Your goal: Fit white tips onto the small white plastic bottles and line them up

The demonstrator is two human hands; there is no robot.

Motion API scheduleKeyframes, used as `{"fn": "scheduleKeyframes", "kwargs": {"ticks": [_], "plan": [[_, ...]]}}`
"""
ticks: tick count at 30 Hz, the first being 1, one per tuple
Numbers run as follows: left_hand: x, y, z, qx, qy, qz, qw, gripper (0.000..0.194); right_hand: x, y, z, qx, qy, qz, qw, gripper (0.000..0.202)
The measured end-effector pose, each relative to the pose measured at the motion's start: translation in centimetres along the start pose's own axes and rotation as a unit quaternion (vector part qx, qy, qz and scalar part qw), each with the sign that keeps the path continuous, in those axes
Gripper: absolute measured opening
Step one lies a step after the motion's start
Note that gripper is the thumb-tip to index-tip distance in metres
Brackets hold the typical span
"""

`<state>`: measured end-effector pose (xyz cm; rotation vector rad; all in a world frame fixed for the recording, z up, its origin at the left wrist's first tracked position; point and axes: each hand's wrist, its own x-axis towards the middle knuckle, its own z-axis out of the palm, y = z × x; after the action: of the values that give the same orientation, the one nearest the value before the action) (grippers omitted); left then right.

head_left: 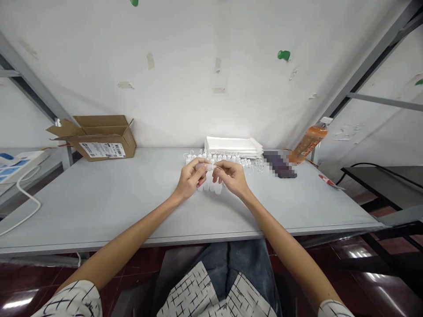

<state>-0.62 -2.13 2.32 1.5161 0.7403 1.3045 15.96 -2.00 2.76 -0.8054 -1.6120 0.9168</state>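
My left hand (191,178) is closed around a small translucent white bottle (201,167), which lies sideways above the table. The fingers of my right hand (232,176) are pinched at the bottle's right end, near its neck; what they grip there is too small to make out. Under and behind both hands stand several more white bottles (212,186), partly hidden by the fingers. Small white caps (245,162) and thin white loops lie to the right of the bottle group.
An open cardboard box (109,147) sits at the back left of the grey table (132,220). Stacked white sheets (231,145) lie against the wall. On the right are a dark phone (287,172), an orange drink bottle (309,143) and a red-white item (327,179).
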Motion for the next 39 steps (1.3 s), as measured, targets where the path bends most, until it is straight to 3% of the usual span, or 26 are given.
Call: {"fn": "scheduleKeyframes", "kwargs": {"ticks": [9,15,19,28,39], "plan": [[0.2,0.2,-0.3,-0.016,-0.011,-0.006,1.000,0.039,-0.1,0.1,-0.3,-0.054,-0.037,-0.031,0.997,0.015],[0.2,0.1,-0.4,-0.009,-0.032,-0.007,0.999,0.038,-0.1,-0.1,-0.2,-0.120,-0.007,-0.081,0.989,0.013],[0.0,0.0,-0.4,0.018,-0.038,0.006,0.999,0.036,-0.1,-0.2,-0.4,-0.107,-0.018,-0.063,0.992,0.020],[0.0,-0.4,-0.7,0.065,-0.060,0.019,0.996,0.036,0.1,-0.2,-1.0,-0.076,-0.036,-0.033,0.996,0.011],[0.1,-0.1,-0.4,0.023,-0.046,-0.012,0.999,0.041,0.3,-0.6,-1.4,-0.049,-0.063,-0.002,0.997,0.018]]}}
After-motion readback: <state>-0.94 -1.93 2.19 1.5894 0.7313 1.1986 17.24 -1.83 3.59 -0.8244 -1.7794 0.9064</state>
